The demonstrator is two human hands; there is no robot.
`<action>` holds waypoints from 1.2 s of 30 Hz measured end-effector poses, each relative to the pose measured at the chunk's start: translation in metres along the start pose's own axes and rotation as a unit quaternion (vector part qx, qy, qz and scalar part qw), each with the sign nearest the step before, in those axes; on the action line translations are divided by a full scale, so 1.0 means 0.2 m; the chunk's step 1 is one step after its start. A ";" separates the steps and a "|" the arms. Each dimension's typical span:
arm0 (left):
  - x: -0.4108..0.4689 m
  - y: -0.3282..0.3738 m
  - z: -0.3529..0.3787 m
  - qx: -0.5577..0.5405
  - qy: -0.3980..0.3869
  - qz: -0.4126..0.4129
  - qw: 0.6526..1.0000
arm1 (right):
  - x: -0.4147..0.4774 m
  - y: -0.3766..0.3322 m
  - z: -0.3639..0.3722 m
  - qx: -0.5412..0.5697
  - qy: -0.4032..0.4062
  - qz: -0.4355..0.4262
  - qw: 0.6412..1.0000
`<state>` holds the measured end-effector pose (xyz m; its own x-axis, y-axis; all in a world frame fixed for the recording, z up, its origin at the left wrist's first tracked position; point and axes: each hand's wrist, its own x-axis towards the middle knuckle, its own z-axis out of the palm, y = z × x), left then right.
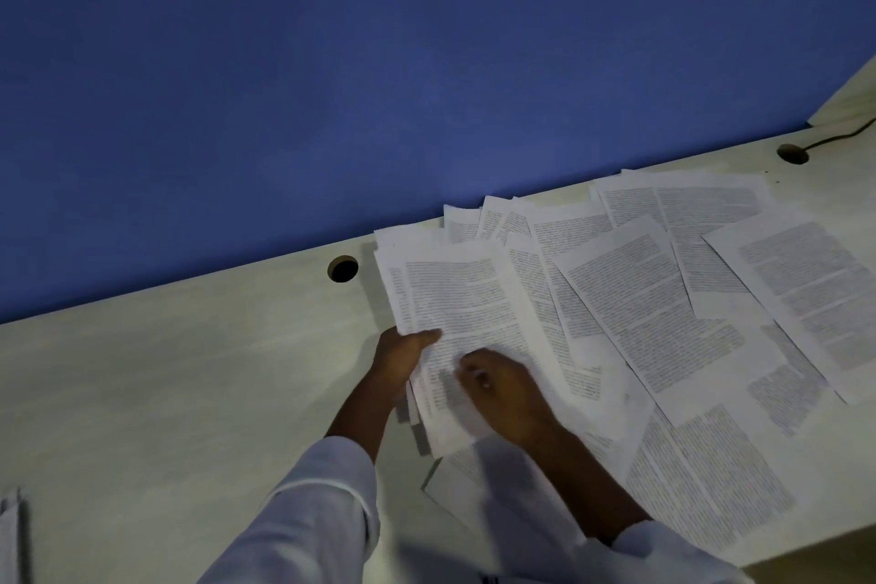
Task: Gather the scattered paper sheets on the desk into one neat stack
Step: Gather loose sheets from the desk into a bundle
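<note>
Several white printed sheets lie fanned over the right half of the pale desk (166, 375). A gathered bunch of sheets (455, 299) sits at the left end of the spread. My left hand (403, 356) grips its left edge, thumb on top. My right hand (502, 389) rests on the same bunch near its lower part, fingers curled and pinching the paper. Loose sheets (649, 313) overlap to the right, one more sheet (815, 294) lies at the far right, and others (711, 479) reach the near desk edge.
A blue partition wall (379, 62) runs along the back of the desk. Two round cable holes are in the desktop, one (342, 269) left of the papers and one (792, 154) at the far right with a dark cable (844, 135) running from it.
</note>
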<state>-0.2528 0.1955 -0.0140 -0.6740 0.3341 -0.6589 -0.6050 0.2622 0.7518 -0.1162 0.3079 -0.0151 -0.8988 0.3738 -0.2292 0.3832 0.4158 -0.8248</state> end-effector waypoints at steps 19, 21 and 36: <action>0.13 0.05 0.29 0.133 0.047 0.003 0.990 | 0.04 0.43 -0.39 0.076 0.236 0.196 0.949; 0.11 0.06 0.23 0.107 0.050 0.008 0.993 | 0.02 0.42 -0.42 0.153 0.262 0.219 0.927; -0.30 0.07 -0.68 -0.051 0.140 0.089 0.985 | -0.01 0.10 -0.31 0.090 0.122 0.151 0.977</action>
<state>-0.2787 0.0571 0.0330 -0.8552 0.0991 -0.5087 -0.4965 0.1249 0.8590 -0.0944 0.3671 0.0008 -0.6647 0.6520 -0.3648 0.5597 0.1111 -0.8212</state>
